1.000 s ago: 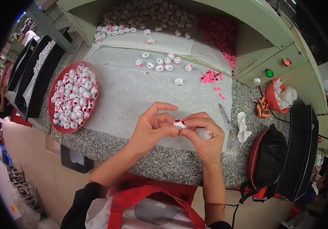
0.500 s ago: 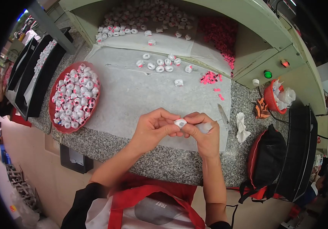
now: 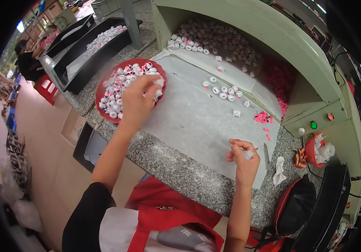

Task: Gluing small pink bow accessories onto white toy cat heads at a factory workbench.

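My left hand (image 3: 137, 101) is over the right side of a red scalloped bowl (image 3: 162, 69), its fingers curled and a small white barrel-shaped piece (image 3: 160, 82) at their tips. Heaped in the bowl are many such white pieces (image 3: 119, 90) with pink parts on them. Above the front right of the white sheet (image 3: 189, 130), my right hand (image 3: 244, 159) is closed around a whitish translucent thing (image 3: 248, 155), whose kind I cannot make out. A thin brownish tip shows beside those fingers. Near that hand lies a knife-like metal blade (image 3: 266, 153).
Loose white pieces (image 3: 223, 95) and small pink parts (image 3: 263, 117) lie on the sheet. Behind stands a pale green cabinet (image 3: 310, 80) with more of both inside. To the right are a crumpled tissue (image 3: 279, 170), a red basket (image 3: 310, 151) and a black bag (image 3: 294, 206).
My hands have parted. The left has moved from the middle of the sheet to the bowl; the right stays near the front with the whitish thing. The whole view has shifted left.
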{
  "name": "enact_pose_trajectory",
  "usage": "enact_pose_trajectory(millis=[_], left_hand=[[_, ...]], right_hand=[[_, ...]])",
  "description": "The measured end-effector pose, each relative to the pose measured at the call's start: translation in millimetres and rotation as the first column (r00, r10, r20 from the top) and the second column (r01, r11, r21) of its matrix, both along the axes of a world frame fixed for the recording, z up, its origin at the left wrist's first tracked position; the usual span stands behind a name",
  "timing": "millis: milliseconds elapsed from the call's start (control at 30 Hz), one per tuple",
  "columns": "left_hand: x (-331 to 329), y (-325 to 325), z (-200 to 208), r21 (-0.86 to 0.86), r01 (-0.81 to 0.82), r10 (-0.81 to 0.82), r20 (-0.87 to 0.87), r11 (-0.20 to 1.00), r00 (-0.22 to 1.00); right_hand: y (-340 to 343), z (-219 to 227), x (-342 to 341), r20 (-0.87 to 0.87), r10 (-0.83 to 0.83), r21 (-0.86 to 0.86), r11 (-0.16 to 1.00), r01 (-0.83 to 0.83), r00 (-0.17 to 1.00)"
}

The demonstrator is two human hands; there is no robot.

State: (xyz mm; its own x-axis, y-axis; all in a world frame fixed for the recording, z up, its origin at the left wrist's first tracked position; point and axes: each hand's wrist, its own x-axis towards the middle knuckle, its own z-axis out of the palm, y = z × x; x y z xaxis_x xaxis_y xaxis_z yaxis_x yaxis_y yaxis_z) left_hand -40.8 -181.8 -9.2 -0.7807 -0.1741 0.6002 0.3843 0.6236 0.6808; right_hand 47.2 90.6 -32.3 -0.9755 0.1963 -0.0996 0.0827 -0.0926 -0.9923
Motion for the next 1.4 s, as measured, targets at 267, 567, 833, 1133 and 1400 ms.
enact_pose_trajectory(millis=[267,567,833,1133,1400], left_hand=[[-48.4,49.0,-13.6,-0.386,-0.037,0.016,-0.057,0.922,0.998],[-59.9,102.3,-29.2,0.378,0.322,-0.466,0.395,0.868,0.792],[39.8,136.5,-9.9,0.909,0.305,-0.893,0.134,0.283,0.429],[49.9,138.8,-17.8,0.820,0.434,-0.800,0.047,0.373,0.598],[51.4,138.4,-21.6,0.782,0.480,-0.797,0.035,0.397,0.603]], right_hand=[[10.6,-2.5,0.4,-0.048,-0.089,0.024,0.996,0.090,0.995],[19.3,11.0,2.6,-0.218,-0.165,-0.033,0.986,0.162,0.962],[21.7,32.9,26.0,-0.288,-0.320,0.037,0.938,0.344,0.903],[14.0,34.1,34.9,-0.624,0.034,0.486,0.799,0.355,0.780],[10.3,29.7,39.0,-0.575,-0.018,0.444,0.833,0.331,0.818]])
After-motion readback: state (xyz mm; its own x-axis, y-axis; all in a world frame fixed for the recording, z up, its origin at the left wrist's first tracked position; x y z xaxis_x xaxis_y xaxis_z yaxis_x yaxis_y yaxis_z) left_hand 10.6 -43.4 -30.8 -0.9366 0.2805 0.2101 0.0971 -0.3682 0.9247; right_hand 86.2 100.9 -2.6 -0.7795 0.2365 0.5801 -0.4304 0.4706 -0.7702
